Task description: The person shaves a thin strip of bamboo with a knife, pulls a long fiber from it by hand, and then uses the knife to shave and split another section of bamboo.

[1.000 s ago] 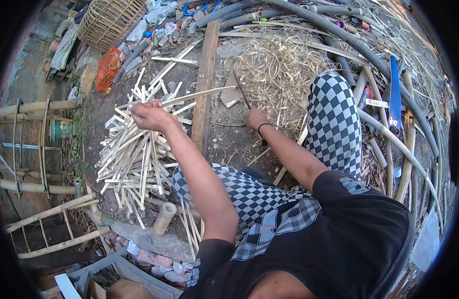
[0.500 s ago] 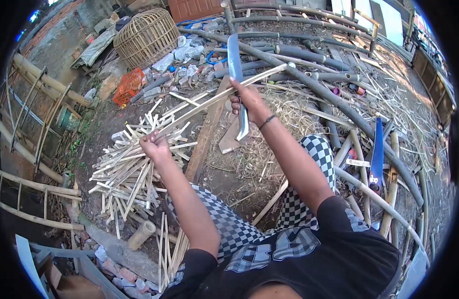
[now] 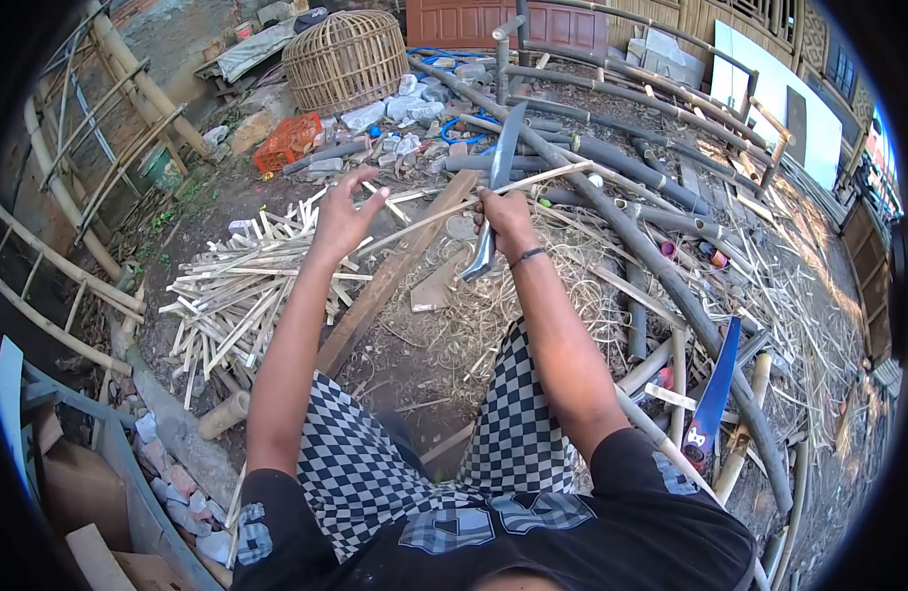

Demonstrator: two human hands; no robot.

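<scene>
An outdoor bamboo-working yard: pale split-bamboo strips (image 3: 239, 295) and curly cream shavings (image 3: 562, 291) flank a long brown wooden plank (image 3: 400, 271).

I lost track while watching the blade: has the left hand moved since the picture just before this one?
Yes. The left hand has moved farther from the body, closer to the orange crate, with its fingers now spread.

Littered dirt ground (image 3: 380, 360) beneath pale strips (image 3: 242, 291) and a wooden plank (image 3: 400, 266).

Basket (image 3: 346, 61) behind stick pile (image 3: 247, 286)
</scene>
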